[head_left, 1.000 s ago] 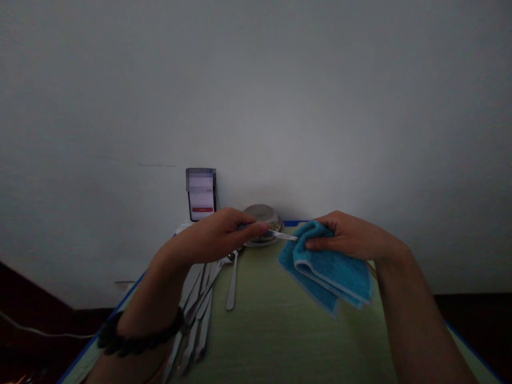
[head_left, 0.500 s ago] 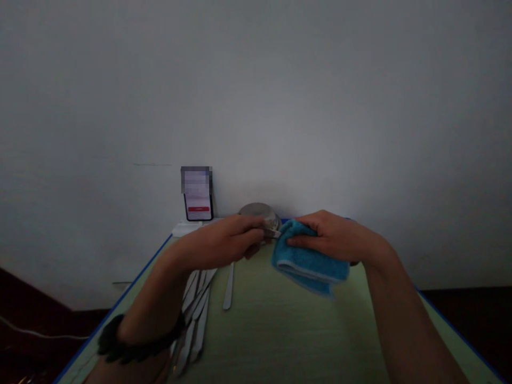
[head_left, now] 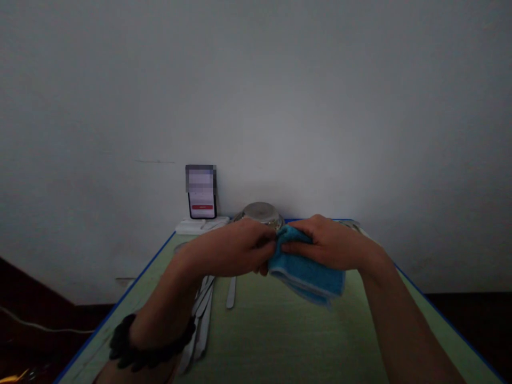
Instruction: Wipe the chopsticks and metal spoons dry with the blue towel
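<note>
My right hand (head_left: 324, 242) is closed on a folded blue cloth (head_left: 306, 272) with a pale edge. The closed fingers of my left hand (head_left: 240, 248) meet the cloth's left side. They pinch a piece of metal cutlery, now hidden between fingers and cloth; its kind cannot be made out. Below my left hand, a single cutlery handle (head_left: 231, 293) lies on the green table. Left of that, several metal cutlery pieces (head_left: 204, 325) lie in a loose pile, partly covered by my left forearm.
A lit phone (head_left: 202, 194) leans upright on a white stand (head_left: 188, 228) at the back left. Behind my hands, an upturned round metal bowl (head_left: 262, 212) stands by the wall. More metal pieces (head_left: 351, 225) lie at the back right. Blue edging borders the green table (head_left: 288, 346).
My left hand has moved right, up against the cloth, and the metal piece that showed between them is now covered. The cloth has dropped slightly. The view has shifted a little.
</note>
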{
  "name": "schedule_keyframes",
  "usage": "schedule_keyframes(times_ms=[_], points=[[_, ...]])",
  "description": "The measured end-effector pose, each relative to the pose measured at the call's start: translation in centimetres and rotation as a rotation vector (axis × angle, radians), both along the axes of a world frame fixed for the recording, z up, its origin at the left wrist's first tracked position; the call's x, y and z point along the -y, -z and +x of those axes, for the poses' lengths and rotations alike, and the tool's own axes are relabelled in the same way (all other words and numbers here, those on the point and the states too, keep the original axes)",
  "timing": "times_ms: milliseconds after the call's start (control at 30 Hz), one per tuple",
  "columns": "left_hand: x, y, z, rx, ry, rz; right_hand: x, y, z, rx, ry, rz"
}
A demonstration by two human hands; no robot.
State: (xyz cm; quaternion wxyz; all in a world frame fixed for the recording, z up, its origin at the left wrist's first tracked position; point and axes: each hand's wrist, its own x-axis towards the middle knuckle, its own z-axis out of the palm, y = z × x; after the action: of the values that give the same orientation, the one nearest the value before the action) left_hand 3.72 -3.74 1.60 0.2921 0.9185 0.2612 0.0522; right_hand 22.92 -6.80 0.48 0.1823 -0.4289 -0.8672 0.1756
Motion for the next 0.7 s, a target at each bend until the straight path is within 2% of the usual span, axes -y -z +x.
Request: schedule_keyframes(times_ms=[133,367,467,600,700], points=[[-0.2,0.0,-0.6,0.052,-0.035,-0.064,0.2,-0.1,-0.4,-0.024,0.003,0.026],[-0.4,0.1,-0.2,0.154,-0.079,0.089,-0.1,0.3,-0.1,-0.150,0.056,0.082],[-0.8,0.4,0.0,0.228,-0.070,0.105,-0.2,0.5,-0.2,-0.224,0.074,0.071],[-1.7,0.4,-1.8,0.336,-0.103,0.025,-0.1,0.3,-0.5,-0.212,0.049,-0.049],[-2.5,0.5,-3.9,0.455,-0.239,0.011,-0.1,0.2,-0.6,-0.157,0.021,-0.119]])
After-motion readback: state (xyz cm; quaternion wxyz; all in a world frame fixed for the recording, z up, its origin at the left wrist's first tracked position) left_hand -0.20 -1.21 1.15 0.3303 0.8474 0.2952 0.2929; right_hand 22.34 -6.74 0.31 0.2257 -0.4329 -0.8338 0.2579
